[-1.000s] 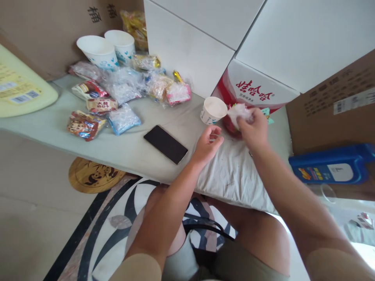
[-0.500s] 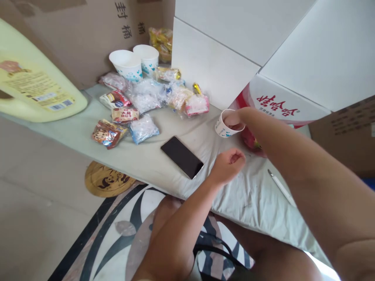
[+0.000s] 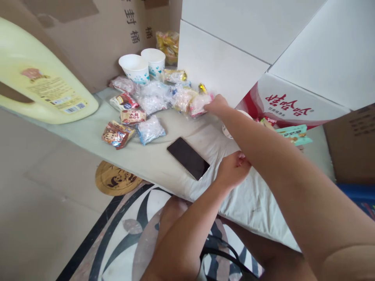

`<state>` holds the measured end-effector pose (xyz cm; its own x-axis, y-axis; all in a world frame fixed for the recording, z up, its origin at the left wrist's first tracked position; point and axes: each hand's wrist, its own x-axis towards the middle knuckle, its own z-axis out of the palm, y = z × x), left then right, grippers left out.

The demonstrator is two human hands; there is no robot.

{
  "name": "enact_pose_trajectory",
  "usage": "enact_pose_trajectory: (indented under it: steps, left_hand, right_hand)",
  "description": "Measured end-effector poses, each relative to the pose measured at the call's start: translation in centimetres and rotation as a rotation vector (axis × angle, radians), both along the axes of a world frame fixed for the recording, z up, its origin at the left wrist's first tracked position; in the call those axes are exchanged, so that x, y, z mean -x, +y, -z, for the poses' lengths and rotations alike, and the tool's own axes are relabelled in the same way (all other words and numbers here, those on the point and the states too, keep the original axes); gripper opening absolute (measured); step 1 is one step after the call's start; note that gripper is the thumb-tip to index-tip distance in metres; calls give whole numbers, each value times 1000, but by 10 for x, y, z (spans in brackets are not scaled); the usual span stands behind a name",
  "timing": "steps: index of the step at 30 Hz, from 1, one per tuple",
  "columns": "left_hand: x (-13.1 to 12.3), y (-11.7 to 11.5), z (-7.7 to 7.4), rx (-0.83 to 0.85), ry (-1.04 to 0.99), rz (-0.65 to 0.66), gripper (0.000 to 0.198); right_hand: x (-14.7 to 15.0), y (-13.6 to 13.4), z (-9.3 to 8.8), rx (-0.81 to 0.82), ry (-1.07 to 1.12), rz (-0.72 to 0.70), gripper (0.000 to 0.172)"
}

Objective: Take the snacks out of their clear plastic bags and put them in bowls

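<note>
My right hand (image 3: 218, 105) reaches across the cloth-covered table (image 3: 88, 130) to a pink-and-white snack packet (image 3: 198, 104), its fingers bunched on the packet's right edge. My right forearm hides most of a small paper cup (image 3: 226, 131). Nearer me, my left hand (image 3: 234, 169) rests on the wrinkled cloth as a loose fist; what it holds, if anything, is hidden. A black phone (image 3: 188, 157) lies face up just left of that hand.
Several snack packets (image 3: 133, 117) lie scattered at the back left, behind them two paper cups (image 3: 135, 67). A yellow jug (image 3: 43, 89) lies on the left. A red-and-white carton (image 3: 281, 103), white boxes (image 3: 222, 66) and cardboard boxes (image 3: 96, 35) line the back.
My right hand left the small paper cup and stretched left to the pink-and-white packet. My left hand closed into a fist and stayed near the phone. The view shifted left.
</note>
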<state>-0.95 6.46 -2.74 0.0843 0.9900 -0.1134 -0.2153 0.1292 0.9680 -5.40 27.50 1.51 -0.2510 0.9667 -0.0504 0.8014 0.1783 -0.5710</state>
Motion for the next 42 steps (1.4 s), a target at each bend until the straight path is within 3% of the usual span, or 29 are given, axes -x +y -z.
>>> enact_pose_trajectory:
  steps: [3, 6, 9, 12, 15, 17, 19, 22, 25, 28, 31, 35, 38, 42]
  left_hand:
    - [0, 1, -2, 28, 45, 2, 10]
    - [1, 1, -7, 52, 105, 17, 9]
    - [1, -1, -7, 41, 118, 25, 8]
    - [1, -1, -5, 38, 114, 26, 8]
    - [0, 0, -6, 84, 27, -2, 12]
    - [-4, 1, -8, 149, -176, 17, 22]
    - [-13, 0, -9, 219, -402, 121, 40]
    - [-32, -3, -3, 202, -377, 264, 55]
    - [-48, -4, 10, 90, -98, 188, 63]
    - [-52, 1, 22, 16, 79, 34, 74]
    - [-50, 9, 28, -82, 206, -57, 68]
    - [-51, 16, 32, -132, 307, -58, 59]
    - [-55, 17, 34, -142, 355, 35, 68]
    - [-65, 14, 36, -176, 383, 70, 66]
  right_hand:
    - [3, -8, -11, 63, 77, 48, 19]
    - [-11, -25, -34, 127, 256, -1, 12]
    - [-48, -47, -54, 139, 431, 13, 9]
    - [-103, -73, -62, 66, 589, 110, 11]
    - [-162, -113, -53, -15, 832, 227, 18]
    - [-194, -150, -35, -14, 972, 309, 26]
    - [-215, -191, -9, 31, 1036, 389, 34]
    - [-233, -242, 32, 62, 946, 432, 40]
    - [-253, -268, 54, 52, 650, 355, 37]
    - [-287, -271, 59, -149, 428, 349, 34]
    - [-325, -262, 65, -385, 113, 509, 38]
    - [-352, -251, 77, -328, -203, 560, 41]
    - [-353, -252, 73, -310, -156, 535, 35]
    - [-334, -265, 54, -163, 170, 472, 37]
